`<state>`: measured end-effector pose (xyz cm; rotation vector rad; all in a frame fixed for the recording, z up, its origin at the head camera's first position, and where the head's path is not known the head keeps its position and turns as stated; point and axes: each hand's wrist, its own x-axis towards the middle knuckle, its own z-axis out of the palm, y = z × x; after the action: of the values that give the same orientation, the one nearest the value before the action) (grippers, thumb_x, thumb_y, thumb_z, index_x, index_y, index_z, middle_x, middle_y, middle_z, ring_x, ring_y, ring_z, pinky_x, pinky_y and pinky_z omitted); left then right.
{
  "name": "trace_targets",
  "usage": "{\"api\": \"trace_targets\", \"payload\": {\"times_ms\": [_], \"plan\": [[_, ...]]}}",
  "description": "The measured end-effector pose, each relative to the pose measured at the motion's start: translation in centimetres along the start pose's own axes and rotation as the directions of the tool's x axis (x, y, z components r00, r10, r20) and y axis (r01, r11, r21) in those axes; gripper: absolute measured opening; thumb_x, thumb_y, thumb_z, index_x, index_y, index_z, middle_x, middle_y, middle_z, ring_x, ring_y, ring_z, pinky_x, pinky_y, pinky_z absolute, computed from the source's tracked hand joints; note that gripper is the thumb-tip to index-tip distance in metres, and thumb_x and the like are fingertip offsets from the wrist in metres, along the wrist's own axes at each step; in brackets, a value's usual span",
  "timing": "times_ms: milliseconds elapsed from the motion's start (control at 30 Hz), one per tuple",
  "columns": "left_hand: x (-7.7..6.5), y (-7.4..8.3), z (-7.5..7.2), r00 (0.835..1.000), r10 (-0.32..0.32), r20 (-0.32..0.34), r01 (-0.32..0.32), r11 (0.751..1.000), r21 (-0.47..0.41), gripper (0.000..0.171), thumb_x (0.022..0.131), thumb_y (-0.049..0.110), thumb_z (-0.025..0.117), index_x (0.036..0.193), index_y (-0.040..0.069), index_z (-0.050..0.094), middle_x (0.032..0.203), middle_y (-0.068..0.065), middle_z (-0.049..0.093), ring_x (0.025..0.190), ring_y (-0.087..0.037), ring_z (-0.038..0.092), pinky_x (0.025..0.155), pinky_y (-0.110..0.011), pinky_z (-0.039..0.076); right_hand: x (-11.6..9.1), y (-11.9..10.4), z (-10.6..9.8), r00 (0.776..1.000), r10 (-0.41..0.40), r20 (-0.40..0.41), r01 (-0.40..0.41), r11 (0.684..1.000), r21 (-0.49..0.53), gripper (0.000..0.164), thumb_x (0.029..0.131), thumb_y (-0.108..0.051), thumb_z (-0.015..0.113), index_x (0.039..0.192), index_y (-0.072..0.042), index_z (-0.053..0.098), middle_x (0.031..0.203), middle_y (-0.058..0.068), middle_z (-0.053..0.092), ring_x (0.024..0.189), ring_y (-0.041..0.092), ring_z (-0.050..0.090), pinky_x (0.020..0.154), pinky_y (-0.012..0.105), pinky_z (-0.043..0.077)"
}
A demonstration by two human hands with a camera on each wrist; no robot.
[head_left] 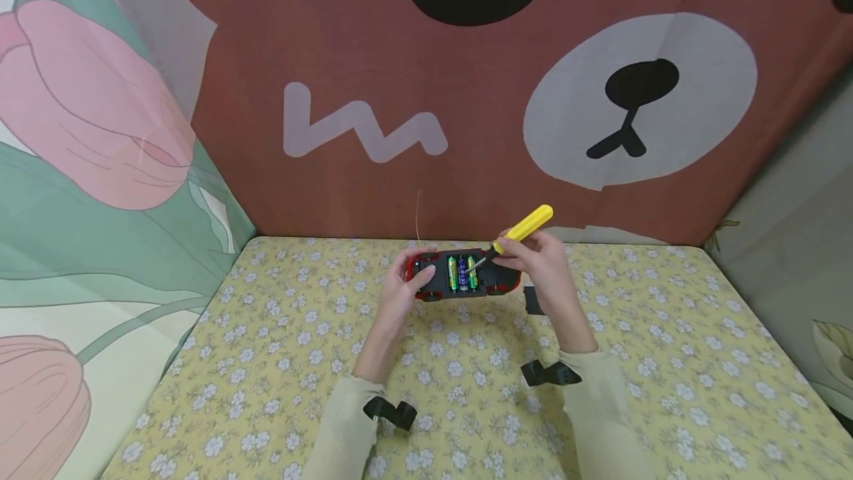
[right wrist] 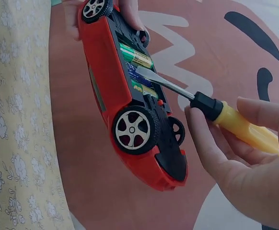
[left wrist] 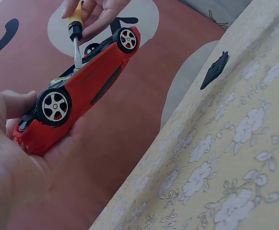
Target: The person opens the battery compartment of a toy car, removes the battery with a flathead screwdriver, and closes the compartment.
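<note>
My left hand (head_left: 397,289) grips one end of a red toy car (left wrist: 94,86), thumb on its black underside, which faces up. Three batteries (right wrist: 138,72) lie side by side in the open battery compartment; the outer two are green, the middle one blue-purple. My right hand (head_left: 543,261) holds a flat-blade screwdriver (right wrist: 247,129) by its yellow handle. The blade tip is at the batteries, close to the middle one; whether it touches cannot be told. In the left wrist view, the car is held above the table, with the right hand (left wrist: 98,17) partly cut off.
A small black cover (head_left: 533,301) lies on the table beside the right forearm. The table wears a yellow flowered cloth (head_left: 453,391). Behind it hangs a reddish-brown printed backdrop (head_left: 360,198), with printed cloth (head_left: 133,258) along the left side. A thin thread-like line (head_left: 417,213) rises behind the car.
</note>
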<state>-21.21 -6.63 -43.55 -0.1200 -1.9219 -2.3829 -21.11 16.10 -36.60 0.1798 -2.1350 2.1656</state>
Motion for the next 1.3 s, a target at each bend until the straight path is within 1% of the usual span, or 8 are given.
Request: {"api": "trace_targets", "payload": {"times_ms": [133, 300, 567, 700, 833, 1100, 1200, 1300], "plan": [[0.1, 0.2, -0.2, 0.999, -0.004, -0.039, 0.003, 1.0, -0.016, 0.04, 0.096, 0.007, 0.071, 0.135, 0.0, 0.06, 0.135, -0.012, 0.061, 0.115, -0.024, 0.06, 0.083, -0.028, 0.056, -0.1, -0.1, 0.3, 0.999, -0.009, 0.045, 0.01, 0.999, -0.033, 0.031, 0.101, -0.007, 0.067, 0.122, 0.013, 0.06, 0.105, 0.007, 0.069, 0.093, 0.01, 0.072, 0.083, 0.035, 0.061], [0.2, 0.2, -0.3, 0.998, 0.0, -0.061, -0.002, 0.999, -0.036, 0.04, 0.097, 0.006, 0.071, 0.134, -0.001, 0.061, 0.135, -0.012, 0.061, 0.117, -0.024, 0.059, 0.084, -0.028, 0.056, -0.2, -0.2, 0.6, 0.997, -0.022, 0.075, 0.028, 0.996, -0.08, 0.03, 0.101, -0.006, 0.067, 0.122, 0.014, 0.061, 0.106, 0.013, 0.068, 0.091, 0.013, 0.073, 0.082, 0.036, 0.061], [0.2, 0.3, -0.5, 0.998, -0.006, -0.066, 0.002, 0.998, -0.06, 0.039, 0.096, 0.005, 0.071, 0.133, 0.001, 0.062, 0.136, -0.011, 0.062, 0.119, -0.024, 0.059, 0.087, -0.03, 0.057, -0.3, -0.2, 0.6, 0.992, -0.052, 0.114, 0.067, 0.989, -0.13, 0.035, 0.099, -0.009, 0.07, 0.125, 0.013, 0.061, 0.113, 0.023, 0.067, 0.093, 0.013, 0.072, 0.084, 0.035, 0.061], [0.2, 0.4, -0.5, 0.998, -0.01, -0.067, 0.006, 0.998, -0.062, 0.039, 0.095, 0.005, 0.071, 0.133, 0.001, 0.062, 0.137, -0.011, 0.063, 0.118, -0.024, 0.059, 0.086, -0.031, 0.057, -0.5, -0.2, 0.6, 0.986, -0.093, 0.137, 0.114, 0.98, -0.16, 0.034, 0.098, -0.011, 0.073, 0.126, 0.007, 0.064, 0.115, 0.023, 0.071, 0.097, 0.013, 0.071, 0.087, 0.03, 0.058], [0.2, 0.4, -0.5, 0.998, -0.009, -0.067, 0.004, 0.997, -0.072, 0.04, 0.095, 0.004, 0.071, 0.133, 0.0, 0.062, 0.137, -0.012, 0.063, 0.116, -0.024, 0.061, 0.084, -0.031, 0.058, -0.6, -0.3, 0.7, 0.975, -0.15, 0.166, 0.178, 0.97, -0.168, 0.032, 0.096, -0.009, 0.075, 0.125, 0.001, 0.066, 0.113, 0.021, 0.073, 0.099, 0.017, 0.071, 0.088, 0.029, 0.056], [0.2, 0.7, -0.3, 0.996, -0.015, -0.09, 0.006, 0.994, -0.105, 0.039, 0.093, 0.005, 0.073, 0.131, 0.002, 0.063, 0.13, -0.009, 0.064, 0.109, -0.021, 0.063, 0.08, -0.029, 0.059, -0.9, -0.4, 1.2, 0.933, -0.311, 0.178, 0.338, 0.93, -0.145, 0.026, 0.092, 0.0, 0.076, 0.115, 0.005, 0.065, 0.108, 0.021, 0.073, 0.097, 0.015, 0.072, 0.084, 0.027, 0.058], [0.2, 0.7, -0.3, 0.995, -0.012, -0.096, 0.001, 0.993, -0.116, 0.038, 0.093, 0.005, 0.073, 0.129, 0.002, 0.064, 0.128, -0.009, 0.065, 0.108, -0.021, 0.064, 0.079, -0.029, 0.059, -1.1, -0.5, 1.2, 0.92, -0.333, 0.206, 0.367, 0.917, -0.156, 0.021, 0.092, 0.002, 0.076, 0.11, 0.005, 0.067, 0.105, 0.02, 0.073, 0.096, 0.015, 0.072, 0.084, 0.026, 0.058], [0.2, 0.7, -0.3, 0.996, -0.007, -0.093, -0.004, 0.993, -0.117, 0.038, 0.092, 0.004, 0.073, 0.128, 0.001, 0.064, 0.128, -0.009, 0.065, 0.106, -0.021, 0.064, 0.078, -0.029, 0.06, -1.3, -0.6, 1.1, 0.91, -0.322, 0.261, 0.37, 0.914, -0.164, 0.019, 0.091, 0.004, 0.076, 0.108, 0.004, 0.069, 0.104, 0.019, 0.073, 0.097, 0.015, 0.071, 0.084, 0.027, 0.058]]}}
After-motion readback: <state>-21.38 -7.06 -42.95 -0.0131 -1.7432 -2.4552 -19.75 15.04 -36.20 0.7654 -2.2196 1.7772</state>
